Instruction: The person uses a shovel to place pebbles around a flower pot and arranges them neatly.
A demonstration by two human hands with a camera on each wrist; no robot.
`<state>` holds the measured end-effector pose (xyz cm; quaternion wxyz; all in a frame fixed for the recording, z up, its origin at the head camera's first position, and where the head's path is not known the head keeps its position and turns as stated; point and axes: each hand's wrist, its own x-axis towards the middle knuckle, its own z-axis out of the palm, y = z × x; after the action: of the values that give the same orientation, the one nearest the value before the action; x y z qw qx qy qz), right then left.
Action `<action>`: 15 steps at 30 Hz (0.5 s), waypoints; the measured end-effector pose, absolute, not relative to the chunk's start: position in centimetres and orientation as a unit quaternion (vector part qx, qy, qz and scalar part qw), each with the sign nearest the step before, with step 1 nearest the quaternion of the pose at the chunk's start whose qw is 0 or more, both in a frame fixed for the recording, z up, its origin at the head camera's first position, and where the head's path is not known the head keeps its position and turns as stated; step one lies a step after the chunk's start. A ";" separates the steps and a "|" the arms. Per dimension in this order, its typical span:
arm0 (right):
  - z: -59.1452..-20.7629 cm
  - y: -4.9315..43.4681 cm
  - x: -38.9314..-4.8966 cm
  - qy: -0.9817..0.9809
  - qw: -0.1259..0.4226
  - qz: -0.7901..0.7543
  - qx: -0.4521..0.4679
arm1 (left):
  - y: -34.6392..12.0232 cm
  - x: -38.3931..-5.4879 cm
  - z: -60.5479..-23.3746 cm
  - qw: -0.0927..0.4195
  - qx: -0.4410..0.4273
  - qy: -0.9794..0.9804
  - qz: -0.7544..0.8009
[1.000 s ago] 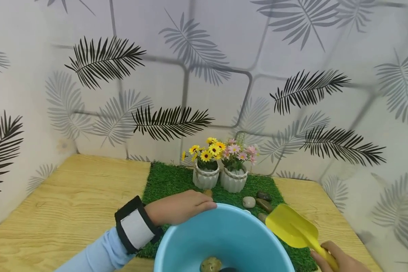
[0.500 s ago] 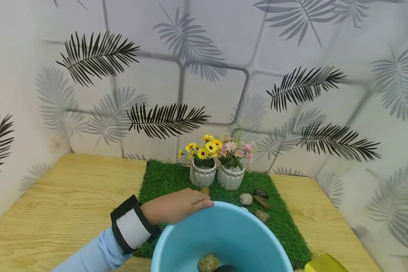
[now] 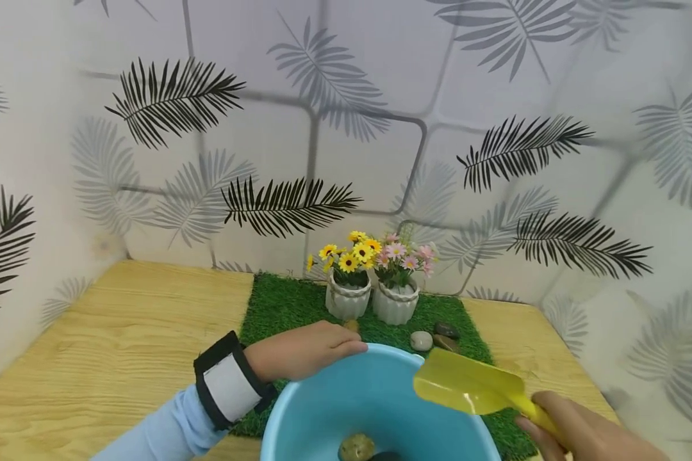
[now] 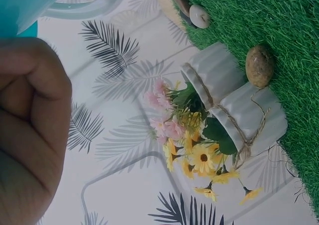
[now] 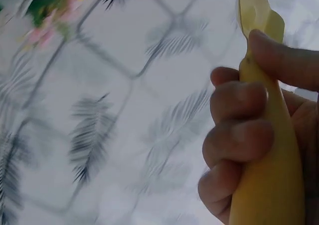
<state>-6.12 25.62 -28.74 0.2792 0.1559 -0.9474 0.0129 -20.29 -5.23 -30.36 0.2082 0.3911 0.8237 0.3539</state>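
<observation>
We log a yellow shovel in the right hand, its blade over the right rim of the blue bucket in the head view; we can't tell whether they touch. Its long axis runs from the handle at lower right to the blade at upper left, so the shovel points left and slightly up. In the right wrist view we see fingers wrapped round the handle, thumb along its neck, blade end up. The left hand curls over the bucket's far-left rim, fingertips hidden from us. We count a mottled stone and part of a dark stone inside the bucket. Beyond it, on the turf, we note a pale stone beside darker ones, and two white flowerpots, yellow blooms left, pink right.
</observation>
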 end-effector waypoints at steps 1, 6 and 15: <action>-28.6 25.1 -6.4 -0.946 0.272 -0.007 0.178 | -5.2 -20.3 -30.4 0.207 0.392 0.825 0.351; -28.7 21.8 -8.6 -0.934 0.212 -0.101 0.271 | -5.1 -20.3 -30.3 0.205 0.392 0.826 0.350; -30.0 17.2 -11.2 -0.883 0.084 -0.186 0.422 | -5.3 -20.4 -30.4 0.203 0.386 0.835 0.336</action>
<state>-11.20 17.21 -29.96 0.0838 0.4222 -0.8832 -0.1863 -20.38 -5.27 -30.43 0.2028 0.3859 0.8351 0.3356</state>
